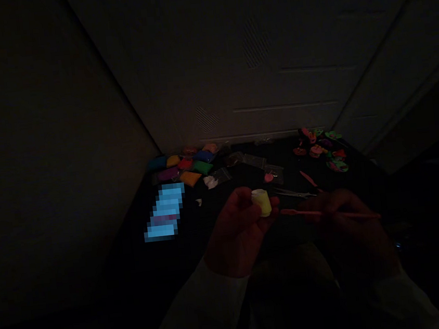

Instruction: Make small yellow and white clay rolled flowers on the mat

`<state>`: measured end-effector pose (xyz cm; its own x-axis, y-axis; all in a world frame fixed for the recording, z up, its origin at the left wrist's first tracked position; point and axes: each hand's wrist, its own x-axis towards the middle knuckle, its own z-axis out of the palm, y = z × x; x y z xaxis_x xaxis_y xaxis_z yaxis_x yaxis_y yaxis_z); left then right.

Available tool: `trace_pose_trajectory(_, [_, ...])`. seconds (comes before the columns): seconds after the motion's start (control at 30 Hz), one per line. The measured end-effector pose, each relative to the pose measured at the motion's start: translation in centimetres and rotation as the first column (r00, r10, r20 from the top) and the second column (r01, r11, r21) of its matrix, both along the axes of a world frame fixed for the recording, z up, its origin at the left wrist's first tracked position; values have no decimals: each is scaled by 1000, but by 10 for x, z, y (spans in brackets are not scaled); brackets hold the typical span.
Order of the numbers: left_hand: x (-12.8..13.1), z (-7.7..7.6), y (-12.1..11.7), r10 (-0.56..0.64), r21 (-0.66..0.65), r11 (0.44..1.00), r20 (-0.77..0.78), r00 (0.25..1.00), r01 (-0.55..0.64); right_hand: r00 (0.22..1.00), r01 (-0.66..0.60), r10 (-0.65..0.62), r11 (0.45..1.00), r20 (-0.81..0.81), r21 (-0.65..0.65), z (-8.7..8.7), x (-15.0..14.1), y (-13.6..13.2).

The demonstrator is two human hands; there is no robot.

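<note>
Between the thumb and fingers of my left hand (237, 228) is a small yellow clay cup (263, 203) with a whitish top. My right hand (347, 224) is closed around a thin pink modelling tool (301, 212). The tool's flat tip points left at the cup, a short gap away from it. Just beyond my hands lie a pair of scissors (293, 193) and a second pink tool (307, 177). The scene is very dark, so finger detail on my right hand is hard to see.
Several bags of coloured clay (190, 178) lie at the back left, beside a white clump (211, 181). A lit, pixelated screen (165, 212) is at the left. Small colourful clay figures (317, 150) stand at the back right. A clear bag with a pink piece (269, 177) lies mid-table.
</note>
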<state>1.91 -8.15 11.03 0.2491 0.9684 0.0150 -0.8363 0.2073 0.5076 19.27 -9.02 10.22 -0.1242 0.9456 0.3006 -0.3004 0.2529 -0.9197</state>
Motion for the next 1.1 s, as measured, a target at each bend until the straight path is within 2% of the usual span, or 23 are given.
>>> trace_pose_trajectory(0.37, [2, 1, -2, -21, -8, 1000, -24, 999, 21, 1000, -15, 15, 1000, 7, 20, -2, -7, 4])
trace_pose_trajectory(0.6, [1, 1, -2, -6, -15, 1000, -62, 998, 6, 998, 42, -41, 999, 38, -20, -3, -4, 1])
trace_pose_trajectory(0.93, [5, -1, -2, -21, -23, 1000, -27, 999, 21, 996, 82, -81, 996, 39, -31, -1, -14, -3])
trace_pose_trajectory(1.0, [5, -2, -1, -21, -54, 998, 0, 1000, 21, 996, 89, -89, 995, 8, -42, -2, -14, 0])
trace_pose_trajectory(1.1, [5, -2, 1, -28, -184, 982, 57, 998, 38, 997, 60, -63, 996, -49, -71, -4, -12, 4])
